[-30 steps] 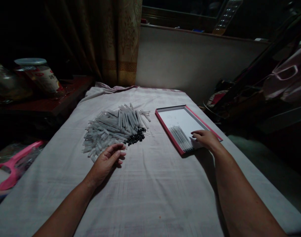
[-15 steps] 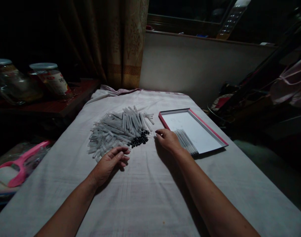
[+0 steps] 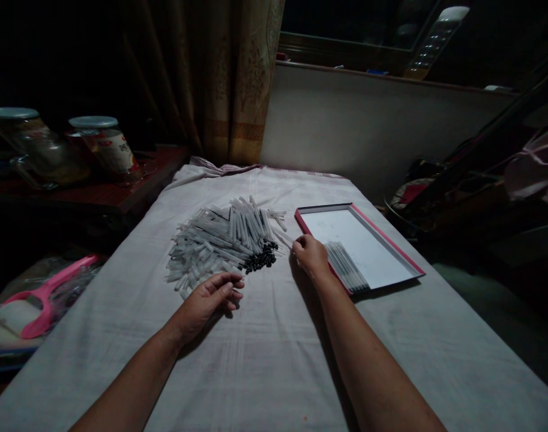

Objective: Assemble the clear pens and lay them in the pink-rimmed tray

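Wall [image 3: 373, 117] and curtain [image 3: 244, 78] stand dim behind the table, seen from where I stand; pale cloth [image 3: 264, 366] covers the tabletop; on its right side lies a shallow tray [image 3: 368, 246], red-edged; left of that spreads a heap [image 3: 210, 240] of slim tubes, black tips [image 3: 261, 260] clustered at its near right; the left hand [image 3: 213, 299], slack and half-curled, is at the heap's near edge, contact uncertain; the right hand [image 3: 312, 257], between heap and tray, pinches one pale tube [image 3: 284, 237]; a row [image 3: 346, 265] of tubes lines the tray's left wall.
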### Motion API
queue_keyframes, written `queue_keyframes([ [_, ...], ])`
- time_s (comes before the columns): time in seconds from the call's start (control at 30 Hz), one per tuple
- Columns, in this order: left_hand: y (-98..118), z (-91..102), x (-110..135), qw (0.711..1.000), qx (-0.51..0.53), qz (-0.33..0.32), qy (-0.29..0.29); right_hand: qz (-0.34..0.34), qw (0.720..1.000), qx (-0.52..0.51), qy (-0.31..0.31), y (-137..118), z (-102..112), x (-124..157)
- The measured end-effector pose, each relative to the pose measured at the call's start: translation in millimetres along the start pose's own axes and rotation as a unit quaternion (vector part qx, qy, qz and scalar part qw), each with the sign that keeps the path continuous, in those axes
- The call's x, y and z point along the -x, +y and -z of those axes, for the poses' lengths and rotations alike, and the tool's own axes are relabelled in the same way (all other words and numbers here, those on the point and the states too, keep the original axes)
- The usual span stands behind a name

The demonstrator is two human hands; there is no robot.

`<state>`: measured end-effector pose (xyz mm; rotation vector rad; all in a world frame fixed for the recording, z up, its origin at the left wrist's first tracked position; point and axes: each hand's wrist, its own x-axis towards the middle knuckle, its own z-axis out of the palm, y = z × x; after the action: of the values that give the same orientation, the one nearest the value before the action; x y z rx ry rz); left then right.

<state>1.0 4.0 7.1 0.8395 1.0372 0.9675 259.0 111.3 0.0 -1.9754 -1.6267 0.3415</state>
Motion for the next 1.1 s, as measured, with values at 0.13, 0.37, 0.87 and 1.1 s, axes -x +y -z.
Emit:
queue_keyframes([
  [0.13,-6,0.3,0,0.998,-0.053,-0.018,0.005,-0.029,0.992,-0.097,0.074,11,4,17],
  [0.37,-14,0.8,3,0.777,-0.435,-0.431,0.144,0.085,0.929,-0.360,0.004,-20,-5,60],
  [0.87,-25,10.4,-6,0.672,-0.580,-0.442,0.124,0.077,0.993,0.090,-0.018,-9,-5,33],
  [1.1,-26,11.8,-8,0.682,-0.565,-0.445,0.130,0.091,0.990,0.103,-0.025,-7,-5,30],
])
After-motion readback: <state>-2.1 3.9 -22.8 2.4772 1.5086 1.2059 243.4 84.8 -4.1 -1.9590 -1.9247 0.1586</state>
